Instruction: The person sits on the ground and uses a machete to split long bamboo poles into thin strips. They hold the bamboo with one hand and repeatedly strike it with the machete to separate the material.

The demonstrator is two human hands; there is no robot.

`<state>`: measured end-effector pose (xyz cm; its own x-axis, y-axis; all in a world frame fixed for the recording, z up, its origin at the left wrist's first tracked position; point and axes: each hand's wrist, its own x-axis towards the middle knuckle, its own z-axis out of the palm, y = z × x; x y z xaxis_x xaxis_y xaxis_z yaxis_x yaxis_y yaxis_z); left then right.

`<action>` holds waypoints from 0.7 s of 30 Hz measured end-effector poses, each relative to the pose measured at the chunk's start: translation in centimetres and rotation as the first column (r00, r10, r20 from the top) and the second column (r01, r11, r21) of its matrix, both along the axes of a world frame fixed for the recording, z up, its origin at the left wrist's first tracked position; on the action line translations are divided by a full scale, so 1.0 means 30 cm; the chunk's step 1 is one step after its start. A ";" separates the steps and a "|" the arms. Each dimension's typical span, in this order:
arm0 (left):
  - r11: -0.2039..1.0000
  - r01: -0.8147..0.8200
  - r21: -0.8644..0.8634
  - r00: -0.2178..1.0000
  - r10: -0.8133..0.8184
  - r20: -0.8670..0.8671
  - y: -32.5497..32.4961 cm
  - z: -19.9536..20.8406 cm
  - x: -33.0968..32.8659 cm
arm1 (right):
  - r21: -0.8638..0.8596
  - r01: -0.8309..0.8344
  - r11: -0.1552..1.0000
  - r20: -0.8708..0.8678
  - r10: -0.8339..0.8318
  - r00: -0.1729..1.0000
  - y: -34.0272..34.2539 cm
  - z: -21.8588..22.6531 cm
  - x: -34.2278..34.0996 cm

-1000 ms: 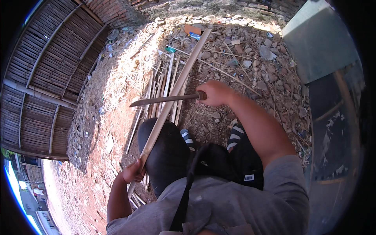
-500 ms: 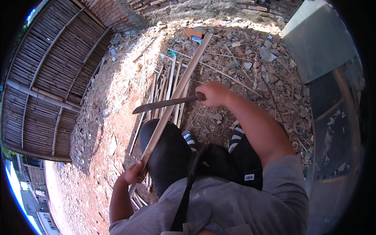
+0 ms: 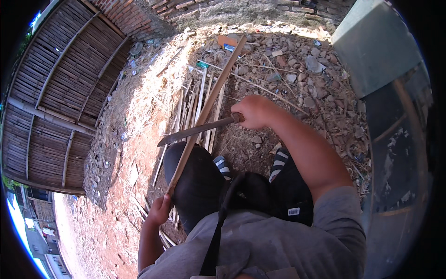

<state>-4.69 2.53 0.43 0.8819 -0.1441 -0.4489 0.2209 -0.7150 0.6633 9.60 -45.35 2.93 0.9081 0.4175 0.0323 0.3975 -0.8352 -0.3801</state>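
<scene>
My right hand (image 3: 254,112) is closed round the handle of a machete (image 3: 214,124). Its long dark blade points left and lies across a bamboo slat (image 3: 219,86), apparently touching it. My left hand (image 3: 159,209) grips the near end of that slat, beside my left knee. The slat slants away from me over the left thigh, its far end above the rubble. Beneath it on the ground lies a loose bundle of thinner pale strips (image 3: 186,109).
Broken stones and litter (image 3: 297,69) cover the ground ahead and to the right. A woven bamboo panel (image 3: 60,69) stands at the left, a brick wall (image 3: 195,14) at the back. Grey-green sheeting (image 3: 381,51) rises on the right. My sandalled feet (image 3: 222,166) are between the strips and rubble.
The slat has turned to show a narrower face, and its far end has shifted slightly left. The machete blade has moved a little nearer me. My left hand has shifted slightly.
</scene>
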 end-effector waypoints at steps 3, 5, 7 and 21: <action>0.999 0.015 0.036 0.999 -0.017 0.041 0.000 0.001 0.010 | 0.173 0.206 0.963 -0.149 -0.181 0.972 -0.116 -0.059 0.053; 0.999 -0.005 0.038 1.000 0.006 -0.003 -0.007 0.012 0.019 | 0.248 0.398 0.883 -0.291 -0.324 0.900 -0.164 -0.067 0.063; 0.999 -0.046 0.019 0.995 0.047 -0.083 -0.025 0.032 0.027 | 0.187 0.328 0.926 -0.177 -0.297 0.938 -0.136 -0.084 0.072; 0.993 -0.107 -0.045 0.907 0.079 -0.414 0.030 0.014 0.131 | 0.240 0.397 0.886 -0.212 -0.351 0.912 -0.187 -0.210 0.141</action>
<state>-0.76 3.42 0.85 0.6321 -0.1114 -0.7668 0.5473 -0.6364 0.5436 13.82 -50.98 -3.38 0.9973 0.0412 -0.0613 -0.0081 -0.7642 -0.6450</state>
